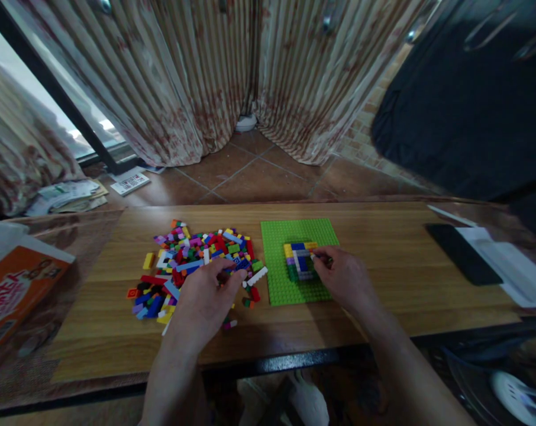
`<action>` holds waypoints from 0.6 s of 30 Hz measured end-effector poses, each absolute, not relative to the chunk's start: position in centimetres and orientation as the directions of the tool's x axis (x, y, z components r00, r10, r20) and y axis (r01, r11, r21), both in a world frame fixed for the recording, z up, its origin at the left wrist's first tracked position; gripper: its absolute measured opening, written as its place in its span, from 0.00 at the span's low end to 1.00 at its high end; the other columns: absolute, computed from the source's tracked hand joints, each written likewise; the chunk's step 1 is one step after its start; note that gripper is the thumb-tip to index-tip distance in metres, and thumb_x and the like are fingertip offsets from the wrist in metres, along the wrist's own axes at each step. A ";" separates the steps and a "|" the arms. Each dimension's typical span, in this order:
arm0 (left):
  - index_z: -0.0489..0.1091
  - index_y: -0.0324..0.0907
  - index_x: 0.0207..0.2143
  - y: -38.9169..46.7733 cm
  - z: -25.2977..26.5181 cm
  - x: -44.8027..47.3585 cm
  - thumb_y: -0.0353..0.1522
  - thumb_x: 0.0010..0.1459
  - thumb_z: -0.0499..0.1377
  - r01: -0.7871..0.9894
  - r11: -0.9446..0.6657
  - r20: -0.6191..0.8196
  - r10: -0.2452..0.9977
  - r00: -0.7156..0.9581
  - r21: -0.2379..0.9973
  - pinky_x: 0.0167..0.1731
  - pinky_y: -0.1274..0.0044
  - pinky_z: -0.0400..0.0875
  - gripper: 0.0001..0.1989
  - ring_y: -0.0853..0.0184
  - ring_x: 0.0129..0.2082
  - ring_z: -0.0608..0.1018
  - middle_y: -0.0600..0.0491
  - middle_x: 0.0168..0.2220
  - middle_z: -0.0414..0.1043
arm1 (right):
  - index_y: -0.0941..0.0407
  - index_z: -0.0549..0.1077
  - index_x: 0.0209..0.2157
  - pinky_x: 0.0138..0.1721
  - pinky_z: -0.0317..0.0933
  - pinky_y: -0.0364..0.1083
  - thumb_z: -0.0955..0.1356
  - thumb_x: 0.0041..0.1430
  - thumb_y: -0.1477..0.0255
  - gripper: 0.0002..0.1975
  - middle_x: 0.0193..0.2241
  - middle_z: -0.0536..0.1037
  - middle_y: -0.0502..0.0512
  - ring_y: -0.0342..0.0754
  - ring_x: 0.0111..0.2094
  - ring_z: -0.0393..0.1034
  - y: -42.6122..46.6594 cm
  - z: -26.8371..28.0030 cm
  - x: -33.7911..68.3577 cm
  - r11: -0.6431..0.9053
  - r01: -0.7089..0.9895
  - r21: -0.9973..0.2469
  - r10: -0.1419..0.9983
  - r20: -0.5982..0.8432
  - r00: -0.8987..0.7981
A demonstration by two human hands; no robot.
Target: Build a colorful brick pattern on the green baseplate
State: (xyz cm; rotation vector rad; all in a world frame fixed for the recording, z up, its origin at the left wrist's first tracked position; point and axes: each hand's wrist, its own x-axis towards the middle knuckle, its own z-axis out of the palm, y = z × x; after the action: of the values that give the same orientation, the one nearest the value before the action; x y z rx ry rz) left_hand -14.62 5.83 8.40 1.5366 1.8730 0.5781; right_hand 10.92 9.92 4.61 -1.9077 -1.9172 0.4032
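My left hand (212,293) hovers over a loose heap of coloured toy bricks (192,266). Its thumb and forefinger are apart, with nothing visible between them. A dark blue brick (240,264) and a long white brick (257,276) lie near its fingertips. On a green baseplate (274,290) stands a low block of stacked bricks (300,246) in yellow, blue, grey, purple and green. My right hand (339,272) is at the right side of this stack, thumb and fingers pinched together. A small pale brick (313,256) shows at the fingertips, partly hidden.
Both hands work above a wooden table (396,260). At its right end lie a dark flat tablet-like object (463,253) and white papers (503,269). An orange and white carton (19,284) stands at the left. Curtains (197,89) hang beyond the tiled floor.
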 end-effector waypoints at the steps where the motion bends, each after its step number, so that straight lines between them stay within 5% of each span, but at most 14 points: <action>1: 0.77 0.43 0.40 5.8 8.4 -14.6 0.46 0.57 0.55 0.692 0.220 -0.201 0.973 -0.110 0.687 0.32 0.72 0.66 0.19 0.59 0.31 0.79 0.51 0.30 0.79 | 0.57 0.77 0.37 0.35 0.63 0.47 0.65 0.57 0.70 0.11 0.31 0.80 0.57 0.49 0.30 0.72 10.0 4.5 10.8 0.026 0.893 -0.449 0.997 0.080 0.011; 18: 0.75 0.42 0.40 5.8 8.7 -14.7 0.45 0.59 0.52 0.717 0.215 -0.236 0.969 -0.073 0.663 0.33 0.72 0.65 0.20 0.59 0.32 0.78 0.50 0.30 0.77 | 0.56 0.75 0.43 0.30 0.57 0.46 0.64 0.62 0.69 0.12 0.33 0.80 0.57 0.51 0.32 0.73 9.2 4.9 9.7 0.010 0.983 -0.185 0.996 0.088 0.006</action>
State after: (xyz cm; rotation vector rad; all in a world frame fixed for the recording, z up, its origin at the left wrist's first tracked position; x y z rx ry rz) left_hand -14.65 5.84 8.66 1.5611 1.8503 0.5020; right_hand 9.67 9.18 4.93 -2.0805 -2.0850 0.1026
